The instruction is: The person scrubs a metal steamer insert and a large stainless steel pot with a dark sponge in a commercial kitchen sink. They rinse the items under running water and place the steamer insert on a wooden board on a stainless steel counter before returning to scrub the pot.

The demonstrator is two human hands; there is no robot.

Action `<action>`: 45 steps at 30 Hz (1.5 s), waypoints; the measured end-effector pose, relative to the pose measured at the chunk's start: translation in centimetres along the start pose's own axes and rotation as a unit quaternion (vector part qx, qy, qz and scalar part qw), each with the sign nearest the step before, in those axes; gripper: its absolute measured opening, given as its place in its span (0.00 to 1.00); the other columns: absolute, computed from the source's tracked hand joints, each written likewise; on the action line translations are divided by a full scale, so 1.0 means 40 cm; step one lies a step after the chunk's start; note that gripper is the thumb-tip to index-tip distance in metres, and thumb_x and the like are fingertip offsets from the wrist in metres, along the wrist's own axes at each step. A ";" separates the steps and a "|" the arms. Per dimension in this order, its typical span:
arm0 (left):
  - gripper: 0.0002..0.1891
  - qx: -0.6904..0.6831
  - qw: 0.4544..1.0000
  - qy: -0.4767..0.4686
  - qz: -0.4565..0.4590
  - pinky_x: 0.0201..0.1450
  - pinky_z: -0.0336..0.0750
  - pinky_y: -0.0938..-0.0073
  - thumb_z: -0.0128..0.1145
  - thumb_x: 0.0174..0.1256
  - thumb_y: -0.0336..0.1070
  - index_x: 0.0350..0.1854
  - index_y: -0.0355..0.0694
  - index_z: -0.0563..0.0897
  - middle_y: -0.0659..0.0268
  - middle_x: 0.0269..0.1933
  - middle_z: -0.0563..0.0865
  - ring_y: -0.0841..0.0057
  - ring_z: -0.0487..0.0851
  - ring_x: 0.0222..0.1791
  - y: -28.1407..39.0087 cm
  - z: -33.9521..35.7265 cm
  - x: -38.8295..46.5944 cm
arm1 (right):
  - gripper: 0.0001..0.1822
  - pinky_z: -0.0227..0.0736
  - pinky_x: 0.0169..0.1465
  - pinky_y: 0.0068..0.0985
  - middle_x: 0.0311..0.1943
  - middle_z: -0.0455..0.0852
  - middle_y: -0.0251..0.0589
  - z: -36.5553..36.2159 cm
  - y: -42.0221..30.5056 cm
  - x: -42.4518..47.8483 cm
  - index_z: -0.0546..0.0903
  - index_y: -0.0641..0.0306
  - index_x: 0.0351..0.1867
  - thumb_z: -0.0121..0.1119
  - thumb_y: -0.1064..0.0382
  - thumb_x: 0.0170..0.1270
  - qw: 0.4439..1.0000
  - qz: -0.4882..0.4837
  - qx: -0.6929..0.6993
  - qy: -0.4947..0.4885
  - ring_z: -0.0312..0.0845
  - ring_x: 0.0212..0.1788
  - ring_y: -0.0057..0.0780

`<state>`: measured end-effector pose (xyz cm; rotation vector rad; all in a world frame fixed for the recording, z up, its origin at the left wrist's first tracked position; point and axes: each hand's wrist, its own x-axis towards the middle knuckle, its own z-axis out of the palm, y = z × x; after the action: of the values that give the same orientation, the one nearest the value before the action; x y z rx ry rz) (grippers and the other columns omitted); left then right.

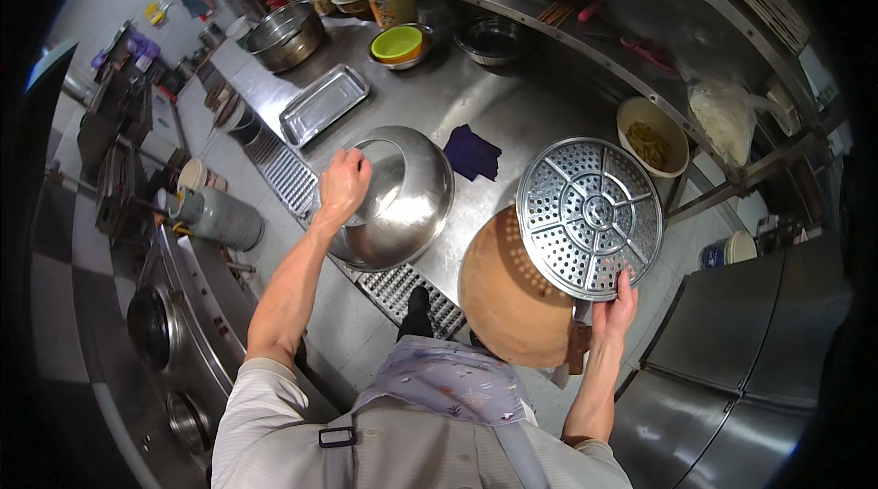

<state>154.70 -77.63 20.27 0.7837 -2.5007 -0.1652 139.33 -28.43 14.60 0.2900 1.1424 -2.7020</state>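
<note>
My left hand is closed on the edge of a large round stainless-steel bowl, which sits at the counter's front edge. My right hand grips the lower rim of a perforated metal steamer plate, with the thumb on its upper face. The plate is held above a round wooden chopping block and hides part of it. At the block's right edge is a cleaver with a wooden handle. A dark purple cloth lies on the counter between the bowl and the plate.
On the steel counter are a rectangular metal tray, a large pot, nested small bowls and a dark bowl. A pale tub of food stands right. A gas cylinder is left.
</note>
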 end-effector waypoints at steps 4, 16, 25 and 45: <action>0.09 0.002 0.996 -0.079 0.040 0.38 0.80 0.42 0.57 0.71 0.41 0.41 0.41 0.81 0.48 0.45 0.81 0.40 0.85 0.36 -0.042 0.062 0.081 | 0.18 0.79 0.64 0.37 0.58 0.84 0.47 0.041 0.057 -0.061 0.74 0.71 0.64 0.52 0.70 0.76 1.000 -0.016 -0.014 0.014 0.83 0.58 0.36; 0.07 -0.010 0.982 -0.076 0.172 0.31 0.82 0.51 0.60 0.67 0.39 0.37 0.41 0.80 0.54 0.41 0.80 0.52 0.86 0.29 -0.196 0.167 0.146 | 0.19 0.77 0.58 0.27 0.52 0.87 0.39 0.305 0.290 -0.086 0.79 0.71 0.61 0.60 0.67 0.72 0.971 -0.066 -0.230 0.009 0.83 0.51 0.27; 0.07 -0.032 0.984 -0.084 0.154 0.32 0.81 0.49 0.60 0.67 0.39 0.38 0.42 0.80 0.54 0.42 0.80 0.50 0.86 0.31 -0.211 0.179 0.161 | 0.12 0.76 0.42 0.27 0.34 0.89 0.40 0.374 0.317 0.080 0.84 0.73 0.47 0.57 0.65 0.71 0.859 -0.238 -0.448 0.065 0.81 0.36 0.22; 0.12 -0.072 0.978 -0.087 0.175 0.37 0.83 0.52 0.67 0.62 0.41 0.42 0.42 0.81 0.54 0.46 0.79 0.53 0.86 0.37 -0.174 0.274 0.204 | 0.18 0.75 0.56 0.27 0.50 0.88 0.36 0.235 0.389 -0.105 0.80 0.67 0.59 0.61 0.63 0.72 0.954 -0.062 -0.288 0.063 0.82 0.49 0.23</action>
<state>146.92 -88.34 12.57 0.2715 -2.7074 -0.2972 146.32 -45.44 11.43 0.3048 1.9699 -2.3246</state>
